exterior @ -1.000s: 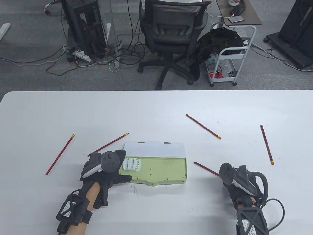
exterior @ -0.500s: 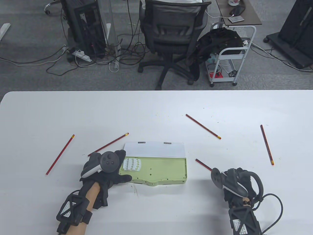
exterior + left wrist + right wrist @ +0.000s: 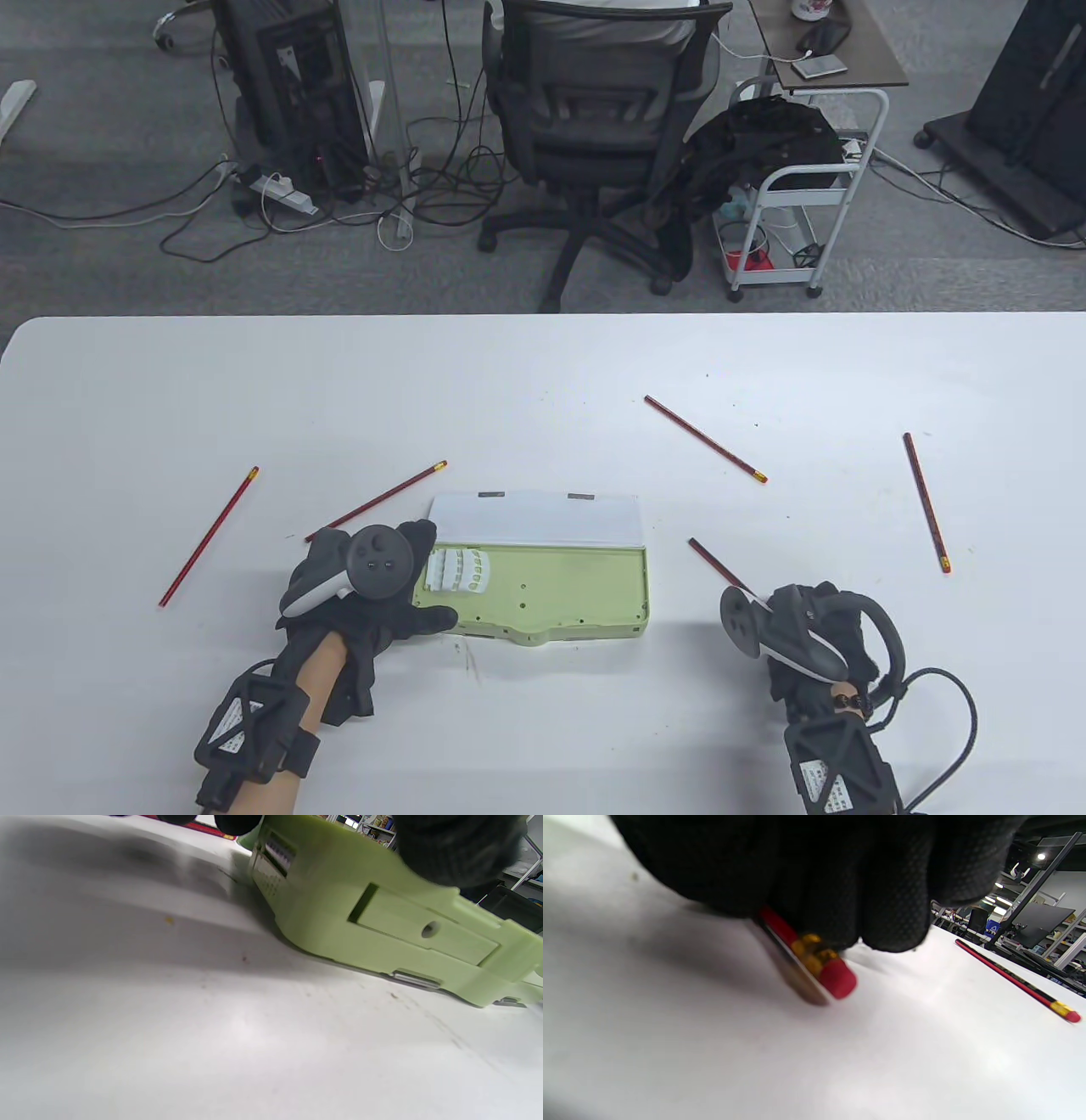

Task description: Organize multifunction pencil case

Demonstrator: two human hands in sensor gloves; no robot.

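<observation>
Grey carpet with an office chair (image 3: pixel 594 127), a computer tower and loose cables fills the top of the table view; below it a white desk (image 3: pixel 543 373) carries the work. Just left of centre in the lower half lies the green pencil case (image 3: pixel 551 586), open, its white lid (image 3: pixel 534 518) folded back toward the top of the frame. The left hand (image 3: pixel 365 594) grips the case's left end, fingers curled over the far edge and thumb along the near edge; the left wrist view shows dark fingertips over the green shell.

At lower right, the right hand (image 3: pixel 797 632) pinches the eraser end of a red pencil (image 3: pixel 717 563); the right wrist view shows gloved fingers closed around the shaft just behind the gold ferrule. Over the last second this hand has slid leftward and rolled over, and the pencil's free tip has swung up and to the right, so the shaft now points more steeply away from the desk's near edge. The pencil looks to be leaving the surface, with its eraser end hovering over its own shadow. That suggests the pickup is secured and the carry to the case comes next.

Four more red pencils remain scattered: two at left (image 3: pixel 208 536) (image 3: pixel 377 501), one upper centre-right (image 3: pixel 704 438), one far right (image 3: pixel 926 501).
</observation>
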